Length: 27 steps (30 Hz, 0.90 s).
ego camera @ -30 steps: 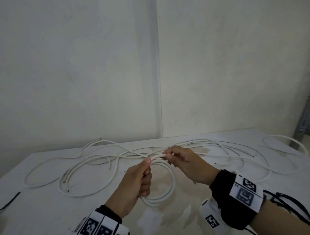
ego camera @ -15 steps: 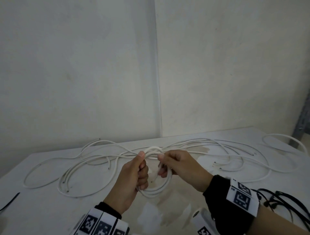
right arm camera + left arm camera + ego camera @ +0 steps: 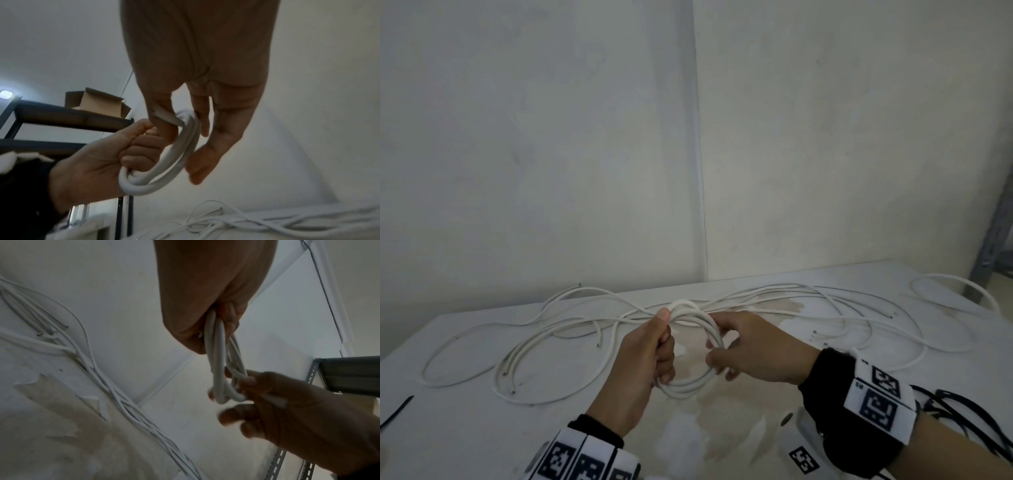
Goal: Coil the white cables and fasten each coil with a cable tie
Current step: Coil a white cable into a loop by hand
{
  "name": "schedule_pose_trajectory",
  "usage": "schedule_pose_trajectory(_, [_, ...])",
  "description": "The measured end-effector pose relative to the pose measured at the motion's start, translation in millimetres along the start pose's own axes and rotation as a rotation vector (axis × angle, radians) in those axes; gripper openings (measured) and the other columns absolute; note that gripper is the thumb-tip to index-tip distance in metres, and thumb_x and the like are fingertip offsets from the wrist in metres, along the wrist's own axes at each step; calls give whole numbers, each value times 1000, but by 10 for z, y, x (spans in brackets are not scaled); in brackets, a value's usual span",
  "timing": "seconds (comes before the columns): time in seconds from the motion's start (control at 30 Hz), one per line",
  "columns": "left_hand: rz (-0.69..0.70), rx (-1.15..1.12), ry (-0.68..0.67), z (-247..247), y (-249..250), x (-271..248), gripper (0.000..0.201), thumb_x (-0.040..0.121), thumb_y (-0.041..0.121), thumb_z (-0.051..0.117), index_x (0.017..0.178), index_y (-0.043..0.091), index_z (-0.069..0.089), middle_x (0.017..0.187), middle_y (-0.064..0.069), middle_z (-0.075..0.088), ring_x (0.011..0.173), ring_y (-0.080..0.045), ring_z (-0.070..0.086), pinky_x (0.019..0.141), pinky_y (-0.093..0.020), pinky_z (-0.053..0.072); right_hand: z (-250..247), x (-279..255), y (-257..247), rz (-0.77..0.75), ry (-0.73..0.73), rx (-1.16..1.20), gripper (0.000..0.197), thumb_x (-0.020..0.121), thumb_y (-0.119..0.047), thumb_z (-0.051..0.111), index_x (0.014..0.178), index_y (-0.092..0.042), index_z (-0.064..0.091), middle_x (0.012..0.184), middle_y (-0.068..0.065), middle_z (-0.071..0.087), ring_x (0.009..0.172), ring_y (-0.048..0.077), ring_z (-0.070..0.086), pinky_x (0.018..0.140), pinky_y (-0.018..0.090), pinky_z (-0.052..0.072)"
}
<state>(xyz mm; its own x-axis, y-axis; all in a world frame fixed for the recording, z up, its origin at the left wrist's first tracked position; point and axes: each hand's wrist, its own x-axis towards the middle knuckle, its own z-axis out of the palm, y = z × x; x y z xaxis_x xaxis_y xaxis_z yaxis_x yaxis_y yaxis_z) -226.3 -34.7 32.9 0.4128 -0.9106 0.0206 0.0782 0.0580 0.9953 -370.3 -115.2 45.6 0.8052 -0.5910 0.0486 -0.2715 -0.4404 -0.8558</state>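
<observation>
Up above the white table [image 3: 482, 428], both hands meet on a small coil of white cable [image 3: 697, 346], held clear of the surface near its middle. The left hand [image 3: 650, 356] is clenched in a fist round the coil's left side, thumb pointing up and away from the person and pressed along the top of the loops, the other fingers wrapped underneath; its forearm rises from the lower edge of the head view, with a marker-printed wristband [image 3: 582, 459] at the wrist. The right hand [image 3: 753, 346] comes in from the right, its back turned upward. In the right wrist view its thumb and forefinger pinch a short white end of cable against the top of the coil [image 3: 176, 146], while the remaining fingers hang looser, curved beside the outer edge of the loops. A black cuff and marker band [image 3: 876, 401] circle that wrist.

Behind the hands, loose white cables [image 3: 808, 301] sprawl across the table in long overlapping curves, left to right, close to the wall. Black cable ties [image 3: 955, 407] lie at the table's right edge, just beyond the right wrist, and one dark strip [image 3: 397, 411] lies at the far left edge.
</observation>
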Motion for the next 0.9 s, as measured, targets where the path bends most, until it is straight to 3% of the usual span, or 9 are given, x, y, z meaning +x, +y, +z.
schedule_pose_trajectory(0.1, [2, 19, 6, -1, -5, -6, 42, 97, 28, 38, 59, 15, 28, 41, 8, 23, 35, -6, 18, 36, -17, 24, 0, -23, 10, 51, -29, -11, 42, 89, -17, 59, 130, -22, 48, 63, 8, 58, 40, 11, 56, 42, 19, 46])
schedule_pose_trajectory(0.17, [5, 23, 22, -11, -7, -7, 42, 97, 28, 40, 58, 15, 29, 41, 8, 23, 35, -6, 19, 36, -17, 26, 18, -38, 24, 64, -41, -18, 57, 90, -18, 59, 140, -25, 33, 59, 6, 57, 37, 10, 54, 41, 19, 44])
schedule_pose_trajectory(0.23, [20, 18, 46, -39, 9, 0, 41, 96, 28, 41, 59, 15, 32, 42, 8, 24, 35, -6, 20, 36, -17, 26, 23, -50, 42, 69, -49, 2, 62, 90, -18, 58, 143, -28, 27, 59, 5, 57, 38, 10, 55, 42, 19, 44])
schedule_pose_trajectory(0.4, [43, 6, 43, -77, 36, 25, 37, 96, 28, 42, 62, 15, 35, 45, 7, 23, 37, -7, 19, 38, -18, 25, 34, -102, 68, 70, -76, 37, 41, 92, -20, 55, 132, -22, 42, 58, 3, 57, 39, 10, 56, 42, 17, 44])
schedule_pose_trajectory(0.5, [45, -85, 41, -51, 33, 19, 39, 97, 30, 39, 61, 16, 34, 44, 8, 21, 36, -6, 17, 37, -18, 24, 34, -51, 86, 80, 9, 48, 35, 93, -26, 54, 125, -18, 47, 58, 1, 57, 41, 9, 56, 44, 18, 44])
schedule_pose_trajectory(0.6, [37, -210, 17, -20, 31, 5, 40, 97, 31, 38, 61, 15, 34, 42, 8, 21, 33, -5, 18, 35, -17, 26, 89, 25, 119, 12, 109, 49, 19, 94, -32, 48, 108, -19, 50, 71, -2, 55, 55, 5, 51, 58, 18, 44])
schedule_pose_trajectory(0.7, [30, -307, -1, -7, 10, -13, 39, 96, 33, 36, 62, 15, 34, 42, 8, 23, 32, -5, 20, 35, -17, 29, 222, 58, 116, -42, 138, 260, 5, 97, -22, 41, 95, -19, 45, 81, -3, 59, 68, 4, 53, 67, 14, 45])
schedule_pose_trajectory(0.8, [32, -319, -10, -9, -56, -2, 40, 97, 36, 33, 64, 13, 38, 43, 6, 30, 35, -7, 31, 43, -20, 40, 254, 70, 79, -104, 228, 382, 9, 98, -17, 39, 97, -23, 46, 68, -5, 58, 66, 5, 60, 70, 24, 47])
schedule_pose_trajectory(0.9, [62, -147, -23, -26, -125, 3, 42, 98, 36, 28, 72, 9, 48, 52, 1, 46, 50, -11, 52, 63, -26, 48, 194, 90, 49, -156, 282, 382, 11, 98, -16, 40, 102, -20, 48, 62, -7, 56, 57, 3, 58, 75, 38, 51])
